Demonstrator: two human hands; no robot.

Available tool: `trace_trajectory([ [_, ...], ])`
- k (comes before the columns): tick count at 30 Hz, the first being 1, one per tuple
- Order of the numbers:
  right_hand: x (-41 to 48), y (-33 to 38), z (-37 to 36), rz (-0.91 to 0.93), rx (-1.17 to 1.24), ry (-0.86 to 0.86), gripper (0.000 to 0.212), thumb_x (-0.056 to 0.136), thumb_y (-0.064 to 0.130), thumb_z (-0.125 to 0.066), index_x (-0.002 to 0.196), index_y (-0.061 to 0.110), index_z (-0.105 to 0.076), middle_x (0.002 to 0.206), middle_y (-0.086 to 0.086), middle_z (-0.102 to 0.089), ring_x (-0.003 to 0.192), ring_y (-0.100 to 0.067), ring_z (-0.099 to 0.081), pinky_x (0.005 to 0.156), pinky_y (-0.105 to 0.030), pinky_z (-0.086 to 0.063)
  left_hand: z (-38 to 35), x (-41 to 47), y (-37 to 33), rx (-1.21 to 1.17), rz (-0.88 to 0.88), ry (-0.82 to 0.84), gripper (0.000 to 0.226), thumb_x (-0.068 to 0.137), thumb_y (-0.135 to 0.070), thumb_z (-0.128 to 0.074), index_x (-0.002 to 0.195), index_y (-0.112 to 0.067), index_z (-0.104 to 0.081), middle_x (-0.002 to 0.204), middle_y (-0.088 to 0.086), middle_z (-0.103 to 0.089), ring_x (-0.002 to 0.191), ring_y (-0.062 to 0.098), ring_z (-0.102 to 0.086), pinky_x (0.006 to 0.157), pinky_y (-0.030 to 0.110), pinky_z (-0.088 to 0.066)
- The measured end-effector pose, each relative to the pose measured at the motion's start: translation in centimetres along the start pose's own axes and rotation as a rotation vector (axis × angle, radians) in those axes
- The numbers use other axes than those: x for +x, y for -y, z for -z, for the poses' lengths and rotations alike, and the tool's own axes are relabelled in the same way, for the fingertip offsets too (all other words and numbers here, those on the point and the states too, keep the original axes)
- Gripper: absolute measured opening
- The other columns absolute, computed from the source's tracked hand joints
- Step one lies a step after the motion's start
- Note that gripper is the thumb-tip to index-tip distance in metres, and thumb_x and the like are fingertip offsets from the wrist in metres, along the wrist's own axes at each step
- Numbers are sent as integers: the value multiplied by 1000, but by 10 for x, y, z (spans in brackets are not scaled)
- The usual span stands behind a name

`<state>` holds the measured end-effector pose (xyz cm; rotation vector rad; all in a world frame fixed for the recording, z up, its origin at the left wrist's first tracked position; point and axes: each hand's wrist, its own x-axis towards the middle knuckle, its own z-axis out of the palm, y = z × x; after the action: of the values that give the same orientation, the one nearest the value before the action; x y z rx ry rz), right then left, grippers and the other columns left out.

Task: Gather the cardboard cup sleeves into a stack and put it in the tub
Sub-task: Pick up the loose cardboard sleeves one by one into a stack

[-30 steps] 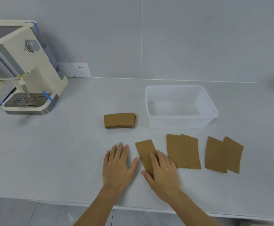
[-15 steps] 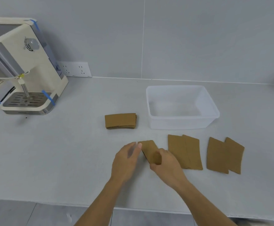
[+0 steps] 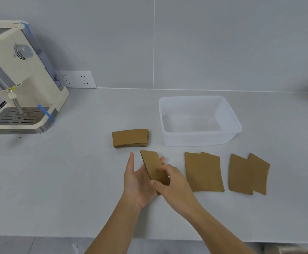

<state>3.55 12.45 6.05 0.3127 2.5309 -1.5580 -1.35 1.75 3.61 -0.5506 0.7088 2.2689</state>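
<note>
A flat brown cardboard sleeve [image 3: 152, 164] is lifted on edge off the counter, tilted. My right hand [image 3: 175, 186] pinches its near end. My left hand [image 3: 137, 178] is cupped under and behind it, fingers spread, touching its left face. A short stack of sleeves [image 3: 130, 137] lies just beyond my hands. Two overlapping sleeves [image 3: 203, 171] lie flat to the right, and two more overlapping sleeves [image 3: 248, 174] lie farther right. The clear plastic tub [image 3: 200, 142] stands behind them, with nothing inside.
A cream coffee machine [image 3: 21, 85] with a drip tray stands at the far left against the wall. A white socket strip [image 3: 76, 79] is on the wall behind. The counter's front edge [image 3: 58, 237] runs close below my forearms.
My hands were flat on the counter with the right one on the sleeve. They have lifted the sleeve off the surface and turned it on edge between them.
</note>
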Motion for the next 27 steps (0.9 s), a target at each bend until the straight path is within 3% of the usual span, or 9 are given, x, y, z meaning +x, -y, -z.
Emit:
trace_trajectory([
  [4, -3, 1, -8, 34, -60, 21, 47, 84, 27, -58, 128, 20, -44, 119, 7, -44, 112, -9, -43, 93, -22, -41, -4, 1, 2, 6, -6, 22, 84, 66, -70, -51, 127, -13, -56, 126, 12, -63, 124, 27, -52, 100, 44, -41],
  [8, -4, -2, -9, 70, -143, 32, 47, 83, 31, -57, 127, 21, -44, 126, 4, -45, 114, -12, -42, 99, -31, -42, -7, 6, 5, 27, -18, 40, 81, 67, -65, -52, 129, -13, -53, 126, 14, -63, 122, 26, -54, 101, 43, -40],
  [12, -5, -7, -1, 96, -175, 22, 46, 84, 33, -57, 127, 19, -46, 127, 4, -45, 115, -13, -41, 100, -29, -40, -11, 12, 11, 18, -8, 57, 77, 69, -60, -54, 129, -13, -53, 125, 14, -63, 121, 26, -55, 100, 44, -41],
  [16, -5, -10, 14, 92, -146, -1, 40, 85, 39, -57, 120, 20, -52, 117, 6, -51, 105, -9, -48, 88, -19, -40, -14, 18, 16, -12, 20, 53, 70, 75, -60, -52, 127, -13, -55, 126, 13, -63, 118, 26, -58, 95, 45, -44],
  [19, -2, -14, 31, 33, -133, -159, 34, 87, 39, -54, 116, 21, -54, 111, 4, -58, 98, -10, -53, 83, -22, -43, -14, 23, 20, -64, 21, 32, 66, 79, -59, -51, 125, -12, -57, 123, 14, -64, 111, 28, -63, 93, 46, -46],
  [23, 6, -31, 49, -38, -445, -346, 40, 90, 39, -48, 121, 14, -48, 120, -2, -55, 110, -18, -48, 93, -27, -38, -11, 29, 22, -115, -1, 1, 65, 79, -56, -55, 123, -8, -58, 121, 17, -65, 114, 30, -60, 90, 48, -47],
  [27, 13, -53, 49, -93, -632, -366, 63, 88, 46, -48, 138, 11, -32, 145, -12, -38, 133, -28, -33, 110, -38, -27, -8, 31, 24, -149, -11, -23, 63, 81, -53, -53, 123, -6, -57, 119, 18, -66, 115, 30, -59, 101, 49, -41],
])
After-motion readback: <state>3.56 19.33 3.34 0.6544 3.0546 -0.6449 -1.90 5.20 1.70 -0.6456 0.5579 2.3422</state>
